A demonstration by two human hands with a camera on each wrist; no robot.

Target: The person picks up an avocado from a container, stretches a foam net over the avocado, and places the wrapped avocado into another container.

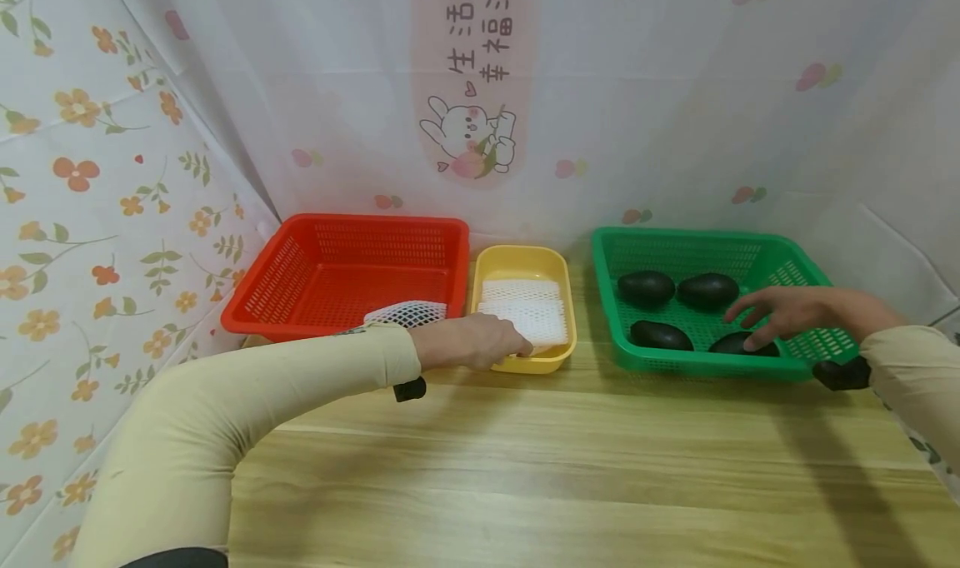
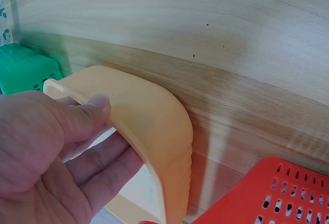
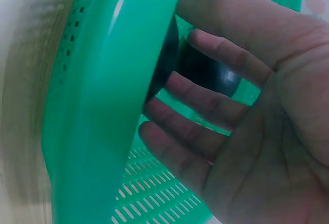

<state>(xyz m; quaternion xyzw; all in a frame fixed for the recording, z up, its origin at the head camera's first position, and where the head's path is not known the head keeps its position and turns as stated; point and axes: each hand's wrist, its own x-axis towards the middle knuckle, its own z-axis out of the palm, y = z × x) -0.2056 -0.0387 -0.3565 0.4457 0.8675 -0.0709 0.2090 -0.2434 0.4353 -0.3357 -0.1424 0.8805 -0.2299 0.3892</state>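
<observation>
My left hand [image 1: 480, 341] reaches over the near rim of the yellow tray [image 1: 483, 281], where white foam net sleeves [image 1: 525, 311] lie. In the left wrist view its fingers [image 2: 100, 165] dip inside the tray and the thumb lies by the rim; no sleeve shows between them. At the right, my right hand [image 1: 787, 311] hovers with spread fingers over a dark avocado [image 1: 731, 345] in the green basket [image 1: 697, 366]. In the right wrist view the fingertips are beside this avocado [image 3: 165, 62]; contact is unclear. Several dark avocados lie in that basket.
A red basket [image 1: 345, 225] stands at the left, with a white netted dark item [image 1: 408, 312] at its near right corner, partly behind the left arm. The wooden table [image 1: 540, 468] extends in front. A printed cloth [image 1: 337, 93] hangs behind the baskets.
</observation>
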